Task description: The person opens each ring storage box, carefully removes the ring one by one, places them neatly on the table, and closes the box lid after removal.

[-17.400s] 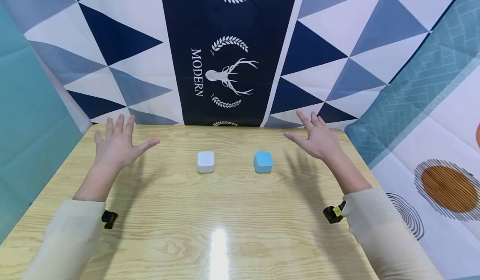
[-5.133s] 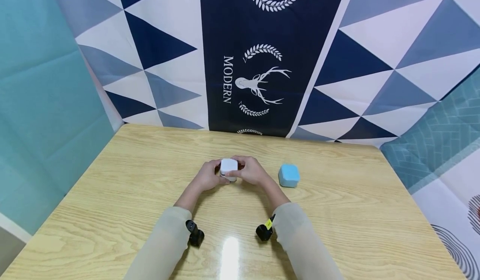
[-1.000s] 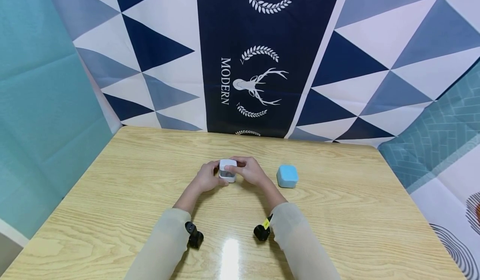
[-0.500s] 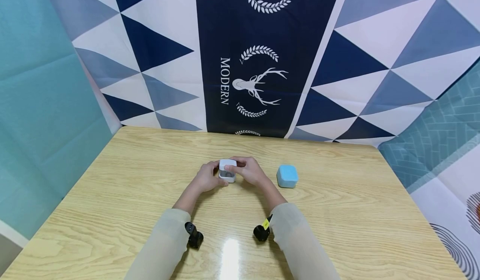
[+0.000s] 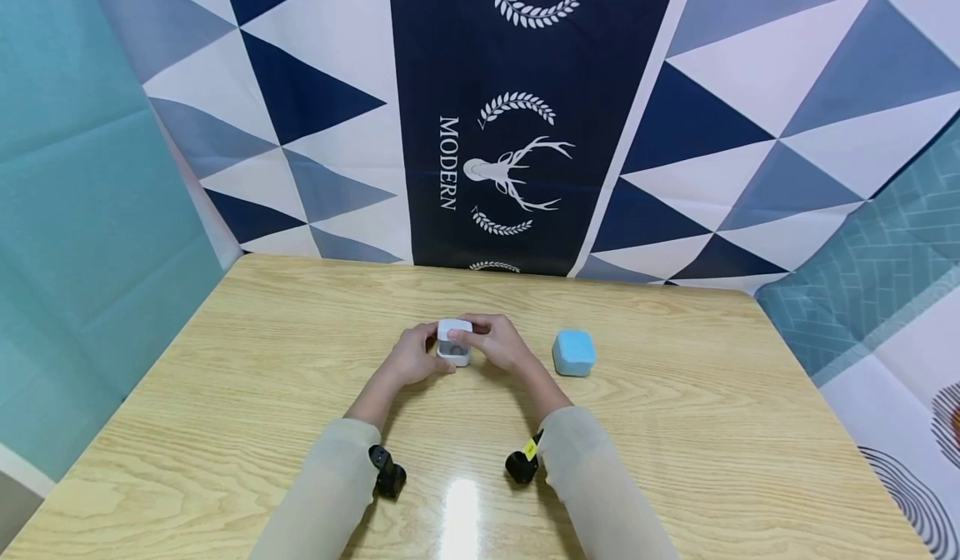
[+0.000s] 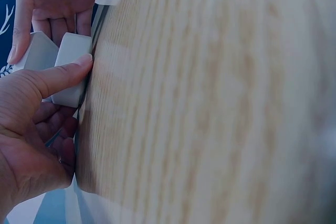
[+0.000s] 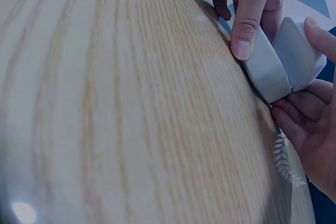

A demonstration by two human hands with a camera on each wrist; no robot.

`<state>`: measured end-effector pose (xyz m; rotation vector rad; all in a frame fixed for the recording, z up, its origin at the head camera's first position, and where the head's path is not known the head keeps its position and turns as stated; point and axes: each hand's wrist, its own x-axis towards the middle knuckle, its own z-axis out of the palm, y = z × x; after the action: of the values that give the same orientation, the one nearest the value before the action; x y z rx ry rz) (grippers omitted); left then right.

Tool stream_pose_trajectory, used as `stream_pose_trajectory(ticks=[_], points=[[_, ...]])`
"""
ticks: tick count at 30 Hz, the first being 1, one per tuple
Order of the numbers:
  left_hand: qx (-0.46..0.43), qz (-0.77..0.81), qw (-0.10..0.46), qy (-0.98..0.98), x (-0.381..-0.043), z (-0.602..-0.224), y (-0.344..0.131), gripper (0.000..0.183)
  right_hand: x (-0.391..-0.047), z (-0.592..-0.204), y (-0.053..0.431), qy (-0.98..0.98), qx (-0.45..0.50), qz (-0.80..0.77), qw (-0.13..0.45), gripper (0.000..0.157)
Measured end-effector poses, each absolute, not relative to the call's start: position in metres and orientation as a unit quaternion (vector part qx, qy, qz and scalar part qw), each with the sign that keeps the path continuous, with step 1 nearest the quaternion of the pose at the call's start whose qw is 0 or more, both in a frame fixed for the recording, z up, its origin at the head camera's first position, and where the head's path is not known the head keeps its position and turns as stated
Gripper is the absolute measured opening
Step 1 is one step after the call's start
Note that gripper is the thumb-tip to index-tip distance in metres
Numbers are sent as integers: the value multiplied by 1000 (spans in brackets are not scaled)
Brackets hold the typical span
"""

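Note:
A small white hinged box (image 5: 453,361) stands on the table with its lid (image 5: 452,325) tilted up; the inside looks grey, with details too small to tell. My left hand (image 5: 411,357) holds the base (image 6: 72,51) from the left, its thumb along the front. From the right, my right hand (image 5: 501,343) pinches the raised lid, thumb on its front side. In the right wrist view, the lid (image 7: 302,51) leans back from the base (image 7: 268,72), joined along one edge. To the right sits a light blue box (image 5: 574,353), untouched, its lid down.
A wood-grain table (image 5: 300,318) carries both boxes, with a glare spot near its front. Behind it hangs a patterned cloth (image 5: 495,127) with triangles and a deer head. A teal cloth (image 5: 97,210) borders the left side.
Since the oldest frame, both hands have come from the table's sides to the white box. Its lid has been tilted up, a little wider than a second ago. The blue box stays put.

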<state>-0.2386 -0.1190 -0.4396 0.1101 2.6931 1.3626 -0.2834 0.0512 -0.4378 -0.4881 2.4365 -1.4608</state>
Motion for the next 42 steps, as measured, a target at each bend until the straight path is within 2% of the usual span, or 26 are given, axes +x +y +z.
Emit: stream_pose_trajectory(ticks=[42], points=[[36, 447, 59, 892, -238, -440, -119, 73, -284, -437, 51, 834, -187, -505, 118, 41]])
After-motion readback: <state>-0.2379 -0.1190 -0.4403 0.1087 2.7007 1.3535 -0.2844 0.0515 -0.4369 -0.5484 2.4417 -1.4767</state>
